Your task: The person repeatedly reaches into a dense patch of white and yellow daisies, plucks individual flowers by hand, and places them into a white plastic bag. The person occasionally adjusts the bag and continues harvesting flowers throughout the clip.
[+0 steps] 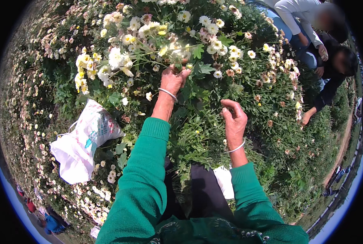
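My left hand (pixel 173 80), with a bangle at its wrist, is shut on leafy stems in the chrysanthemum bushes. Pale yellow and white chrysanthemum blooms (pixel 116 59) fan out to the left of that hand on long stems. Leaves partly cover its fingertips. Lower and to the right, my right hand (pixel 235 120) hovers over green foliage (pixel 196 134). Its fingers are curled, the thumb and forefinger stand apart, and I see nothing between them. More white blooms (pixel 216 47) stand beyond both hands.
A white printed sack (pixel 86 143) lies on the plants to my left. Another white thing (pixel 224 183) shows beside my leg. At the upper right two people bend over the flowers, one in a white sleeve (pixel 286 15), one in a dark sleeve (pixel 328 91). Dense bushes surround my legs.
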`<move>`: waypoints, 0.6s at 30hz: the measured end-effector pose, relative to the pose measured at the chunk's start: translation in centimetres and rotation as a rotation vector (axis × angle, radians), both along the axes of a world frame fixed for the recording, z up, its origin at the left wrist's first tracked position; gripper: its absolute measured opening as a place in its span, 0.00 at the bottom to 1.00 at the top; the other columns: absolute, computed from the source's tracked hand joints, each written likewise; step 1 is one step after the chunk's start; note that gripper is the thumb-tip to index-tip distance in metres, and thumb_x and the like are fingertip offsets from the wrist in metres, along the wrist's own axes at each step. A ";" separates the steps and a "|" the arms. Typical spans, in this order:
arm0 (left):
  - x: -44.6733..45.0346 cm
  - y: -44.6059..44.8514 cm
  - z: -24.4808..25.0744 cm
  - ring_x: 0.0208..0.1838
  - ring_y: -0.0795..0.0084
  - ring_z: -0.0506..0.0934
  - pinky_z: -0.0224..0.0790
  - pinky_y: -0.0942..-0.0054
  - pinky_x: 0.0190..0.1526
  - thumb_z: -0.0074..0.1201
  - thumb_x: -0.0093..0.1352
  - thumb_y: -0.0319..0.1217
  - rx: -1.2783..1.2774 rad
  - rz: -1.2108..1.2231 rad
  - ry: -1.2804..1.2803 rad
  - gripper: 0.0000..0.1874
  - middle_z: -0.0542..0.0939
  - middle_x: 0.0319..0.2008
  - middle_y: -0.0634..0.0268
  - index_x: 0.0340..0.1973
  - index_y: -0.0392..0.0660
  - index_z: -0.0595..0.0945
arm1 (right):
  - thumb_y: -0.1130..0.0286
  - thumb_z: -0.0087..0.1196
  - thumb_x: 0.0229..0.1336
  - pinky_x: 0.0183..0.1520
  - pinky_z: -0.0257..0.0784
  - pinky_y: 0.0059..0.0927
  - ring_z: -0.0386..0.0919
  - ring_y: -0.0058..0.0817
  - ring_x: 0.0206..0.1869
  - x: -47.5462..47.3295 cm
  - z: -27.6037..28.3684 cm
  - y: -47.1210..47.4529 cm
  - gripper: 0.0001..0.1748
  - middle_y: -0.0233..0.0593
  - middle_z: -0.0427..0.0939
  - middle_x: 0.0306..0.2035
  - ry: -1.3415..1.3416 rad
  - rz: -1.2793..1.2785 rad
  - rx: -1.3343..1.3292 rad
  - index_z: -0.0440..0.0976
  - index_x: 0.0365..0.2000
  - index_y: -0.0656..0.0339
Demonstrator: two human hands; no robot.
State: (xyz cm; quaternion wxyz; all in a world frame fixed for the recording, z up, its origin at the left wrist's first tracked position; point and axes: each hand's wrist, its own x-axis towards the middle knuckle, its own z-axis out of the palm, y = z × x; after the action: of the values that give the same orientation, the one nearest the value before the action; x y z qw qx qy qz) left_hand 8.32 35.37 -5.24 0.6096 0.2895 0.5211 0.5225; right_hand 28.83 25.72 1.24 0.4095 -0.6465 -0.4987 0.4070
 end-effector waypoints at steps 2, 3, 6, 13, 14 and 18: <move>-0.5 -2.3 0.7 0.22 0.78 0.70 0.62 0.77 0.24 0.60 0.61 0.27 -0.104 -0.025 0.144 0.17 0.75 0.25 0.70 0.46 0.44 0.79 | 0.83 0.52 0.47 0.48 0.72 0.28 0.75 0.30 0.46 -1.9 2.6 3.6 0.20 0.38 0.75 0.47 -0.138 0.062 0.208 0.73 0.44 0.62; -0.9 -3.5 0.1 0.21 0.78 0.70 0.62 0.77 0.24 0.59 0.61 0.28 -0.096 -0.043 0.173 0.14 0.75 0.24 0.70 0.43 0.44 0.78 | 0.84 0.51 0.43 0.56 0.67 0.35 0.71 0.39 0.52 -2.8 3.4 6.0 0.27 0.42 0.73 0.50 -0.361 0.165 0.373 0.70 0.49 0.61; -3.1 -7.2 -4.7 0.22 0.74 0.72 0.64 0.74 0.23 0.57 0.65 0.33 0.018 0.018 -0.360 0.10 0.76 0.24 0.64 0.38 0.43 0.76 | 0.85 0.50 0.36 0.63 0.59 0.39 0.66 0.44 0.57 -6.9 5.0 11.6 0.39 0.44 0.69 0.54 -0.393 0.559 0.639 0.64 0.56 0.57; -5.8 -13.5 8.1 0.15 0.82 0.66 0.58 0.81 0.16 0.59 0.64 0.32 -0.009 0.494 -0.030 0.09 0.75 0.21 0.71 0.32 0.39 0.78 | 0.68 0.53 0.54 0.28 0.67 0.49 0.74 0.50 0.29 -11.4 4.6 5.7 0.06 0.47 0.74 0.22 -0.603 1.050 0.129 0.70 0.27 0.60; -6.8 -14.7 8.1 0.16 0.84 0.67 0.57 0.82 0.16 0.58 0.65 0.31 -0.001 0.458 -0.055 0.10 0.75 0.23 0.72 0.36 0.38 0.78 | 0.68 0.52 0.54 0.28 0.67 0.48 0.74 0.50 0.29 -12.0 5.1 3.5 0.07 0.48 0.74 0.23 -0.538 1.053 0.112 0.70 0.27 0.61; -8.4 -17.6 8.3 0.34 0.86 0.73 0.66 0.84 0.32 0.55 0.67 0.27 -0.028 0.418 0.000 0.14 0.78 0.36 0.69 0.48 0.42 0.78 | 0.68 0.51 0.56 0.30 0.67 0.46 0.73 0.51 0.30 -14.5 3.1 -5.0 0.07 0.49 0.73 0.25 -0.265 1.010 -0.018 0.71 0.28 0.62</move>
State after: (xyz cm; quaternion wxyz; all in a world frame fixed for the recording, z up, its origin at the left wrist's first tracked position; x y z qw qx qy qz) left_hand -0.12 17.73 3.11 0.4919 0.1665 0.5768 0.6305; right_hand 14.32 20.68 4.37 0.0900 -0.3749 -0.7924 0.4727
